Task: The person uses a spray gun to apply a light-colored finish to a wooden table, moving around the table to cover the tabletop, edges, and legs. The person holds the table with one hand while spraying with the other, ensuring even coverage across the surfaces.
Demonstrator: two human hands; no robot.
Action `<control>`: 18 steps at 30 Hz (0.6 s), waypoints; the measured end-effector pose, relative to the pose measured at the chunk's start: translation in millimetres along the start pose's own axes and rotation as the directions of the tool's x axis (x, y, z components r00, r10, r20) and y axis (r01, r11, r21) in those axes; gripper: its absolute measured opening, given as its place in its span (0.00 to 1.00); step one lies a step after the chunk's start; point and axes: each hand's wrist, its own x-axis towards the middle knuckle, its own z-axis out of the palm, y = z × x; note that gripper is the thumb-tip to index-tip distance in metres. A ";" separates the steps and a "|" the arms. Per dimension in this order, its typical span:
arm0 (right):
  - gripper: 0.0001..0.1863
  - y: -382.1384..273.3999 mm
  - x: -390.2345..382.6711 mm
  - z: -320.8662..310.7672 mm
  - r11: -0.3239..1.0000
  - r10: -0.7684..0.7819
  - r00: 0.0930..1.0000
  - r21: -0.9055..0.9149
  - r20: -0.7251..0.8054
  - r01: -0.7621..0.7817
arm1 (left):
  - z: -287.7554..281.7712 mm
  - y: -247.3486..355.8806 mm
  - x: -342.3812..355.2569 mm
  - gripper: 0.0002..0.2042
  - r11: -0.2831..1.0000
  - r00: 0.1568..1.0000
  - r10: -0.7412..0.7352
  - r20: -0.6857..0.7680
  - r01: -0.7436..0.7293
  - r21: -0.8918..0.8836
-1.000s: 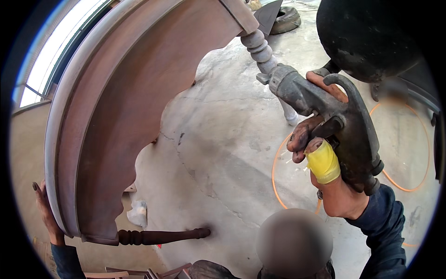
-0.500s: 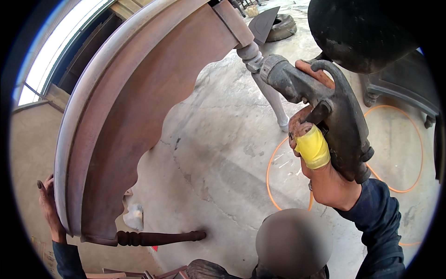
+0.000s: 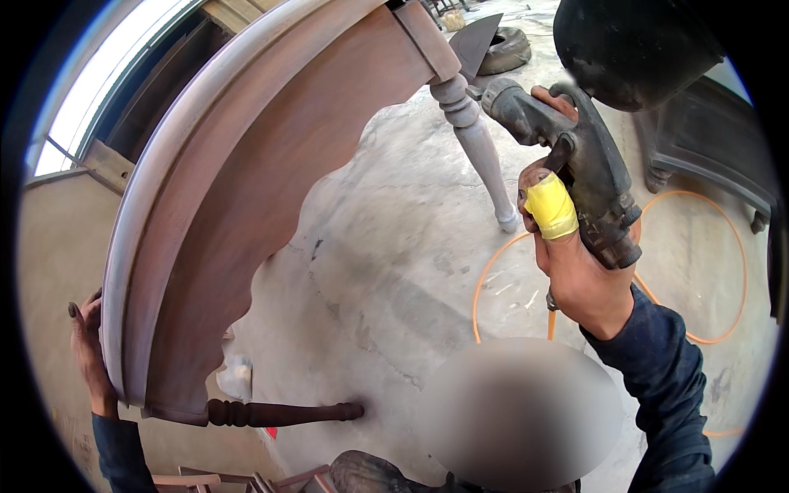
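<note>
One dark spray gun (image 3: 598, 156) is clasped in the right hand (image 3: 585, 275), near a turned leg (image 3: 483, 160) of the curved brown table (image 3: 234, 205), whose outer rim the left hand (image 3: 90, 353) touches, fingers partly hidden, so I cannot tell whether it grips.

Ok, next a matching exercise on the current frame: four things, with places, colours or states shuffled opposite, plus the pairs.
1. Spray gun
2. Hose
3. Tyre
4. Left hand

A. Dark, ring-shaped
B. At the outer edge of the curved furniture piece
C. Gripped in the right hand
D. Orange, in loops

Pairs: 1-C, 2-D, 3-A, 4-B
</note>
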 end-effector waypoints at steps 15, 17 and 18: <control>0.19 0.6 -20.6 45.6 0.996 0.030 0.981 0.072 0.191 -0.044 | -14.9 -10.1 5.9 0.37 0.994 0.997 -0.075 -0.016 0.074 -0.076; 0.18 5.9 -22.4 47.9 0.998 0.024 0.971 0.052 0.240 -0.037 | -10.7 -6.8 4.7 0.38 0.988 0.994 -0.106 -0.010 0.105 -0.110; 0.17 8.8 -21.7 48.1 0.999 0.017 0.969 0.043 0.248 -0.029 | -9.7 -4.5 4.3 0.38 0.985 0.993 -0.121 -0.006 0.119 -0.127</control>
